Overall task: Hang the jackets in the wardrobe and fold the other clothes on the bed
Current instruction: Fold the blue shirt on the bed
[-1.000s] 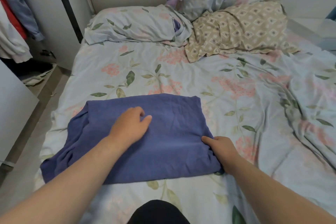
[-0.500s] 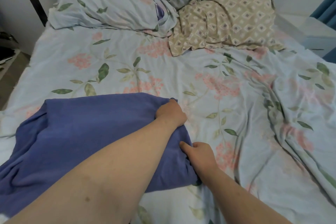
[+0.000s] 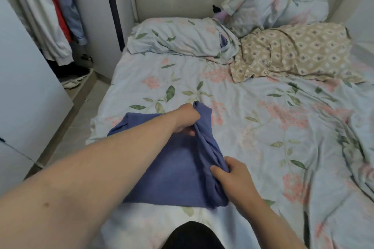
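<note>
A blue-purple garment lies partly folded on the near left part of the floral bed. My left hand grips its far right corner, lifted off the sheet. My right hand pinches the near part of the same right edge, which is bunched up between the two hands. My left forearm crosses over the garment and hides part of it. In the open wardrobe at the far left hang several clothes, white, red and blue.
Two floral pillows and a beige patterned pillow lie at the headboard. A rumpled floral duvet covers the right side. A white wardrobe door stands at the left, with a narrow floor strip beside the bed.
My left hand went from resting flat on the garment to gripping its far right corner. Both hands have lifted the right edge and drawn it leftward. The camera swung back left.
</note>
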